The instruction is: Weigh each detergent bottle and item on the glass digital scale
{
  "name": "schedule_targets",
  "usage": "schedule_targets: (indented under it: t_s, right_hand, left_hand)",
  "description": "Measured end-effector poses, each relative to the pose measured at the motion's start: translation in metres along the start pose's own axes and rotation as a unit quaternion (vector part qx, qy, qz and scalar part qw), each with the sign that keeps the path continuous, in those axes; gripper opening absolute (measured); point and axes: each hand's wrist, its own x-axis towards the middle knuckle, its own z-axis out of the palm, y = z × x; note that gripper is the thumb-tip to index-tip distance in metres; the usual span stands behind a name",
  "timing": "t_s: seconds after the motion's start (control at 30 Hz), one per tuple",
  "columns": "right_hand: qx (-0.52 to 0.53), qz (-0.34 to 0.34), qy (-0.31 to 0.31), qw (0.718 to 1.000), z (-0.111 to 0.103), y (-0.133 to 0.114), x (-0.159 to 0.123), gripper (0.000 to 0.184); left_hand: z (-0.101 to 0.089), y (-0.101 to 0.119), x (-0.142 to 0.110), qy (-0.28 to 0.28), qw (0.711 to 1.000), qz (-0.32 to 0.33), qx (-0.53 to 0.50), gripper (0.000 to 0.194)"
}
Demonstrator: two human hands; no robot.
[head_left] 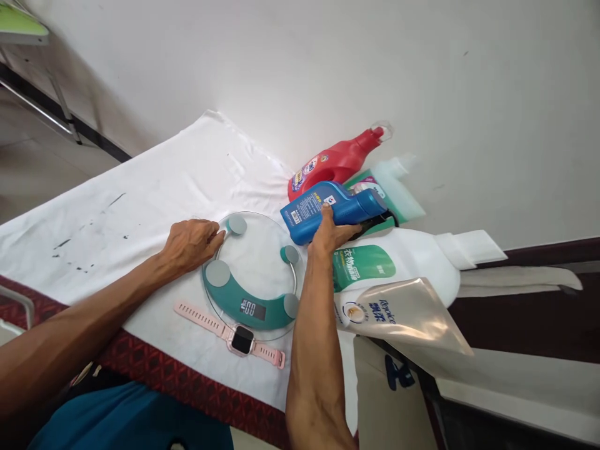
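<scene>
A round glass bathroom scale (244,306) with a teal band and grey foot pads lies on the white cloth, its small display lit. My left hand (192,244) is closed at the scale's far left rim, fingers curled against the glass edge. My right hand (330,234) grips a blue bottle (312,209) with a dark handle or cap part, thumb across its near side. The bottle is tilted beside the scale's right edge; the fingers behind it are mostly hidden. Just in front of the scale lies a pink-strapped smartwatch (242,339) with a dark screen.
Along the right side stand a red detergent bottle (335,161), a green-and-clear bottle (394,194), a white laundry detergent jug (412,256) and a Rejoice shampoo bottle (407,312). The white cloth (154,181) meets the wall behind. A green-seated chair (23,25) stands far left.
</scene>
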Motion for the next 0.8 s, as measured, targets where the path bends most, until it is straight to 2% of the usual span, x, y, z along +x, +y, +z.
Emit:
schedule_targets:
  t_s: [0.1, 0.27, 0.33, 0.43, 0.53, 0.6, 0.7, 0.8]
  right_hand:
    - [0.04, 0.083, 0.035, 0.995, 0.007, -0.003, 0.015, 0.091]
    - [0.118, 0.131, 0.058, 0.983, 0.014, -0.027, 0.013, 0.086]
    - [0.165, 0.116, 0.081, 0.976, 0.012, -0.046, 0.007, 0.084]
    - [0.248, 0.046, 0.09, 0.963, -0.004, -0.083, 0.001, 0.07]
    - [0.304, -0.027, 0.056, 0.951, -0.029, -0.124, -0.002, 0.056]
    - [0.313, -0.04, 0.017, 0.949, -0.045, -0.144, -0.01, 0.052]
    - [0.296, -0.005, -0.03, 0.955, -0.062, -0.157, -0.034, 0.047]
    - [0.266, 0.036, -0.065, 0.961, -0.074, -0.156, -0.068, 0.052]
  left_hand:
    - [0.003, -0.002, 0.001, -0.002, 1.0, 0.007, -0.006, 0.04]
    - [0.005, -0.004, 0.002, 0.0, 1.0, 0.01, -0.004, 0.04]
    - [0.005, -0.004, 0.002, -0.004, 1.0, 0.011, 0.001, 0.04]
    - [0.005, -0.003, 0.001, -0.007, 1.0, 0.018, 0.006, 0.04]
    - [0.003, -0.003, 0.0, -0.008, 1.0, 0.019, 0.006, 0.039]
    - [0.002, -0.003, 0.0, -0.011, 1.0, 0.016, 0.008, 0.039]
    - [0.001, -0.003, -0.001, -0.012, 1.0, 0.016, 0.01, 0.038]
    - [0.001, -0.003, -0.001, -0.009, 1.0, 0.023, 0.01, 0.037]
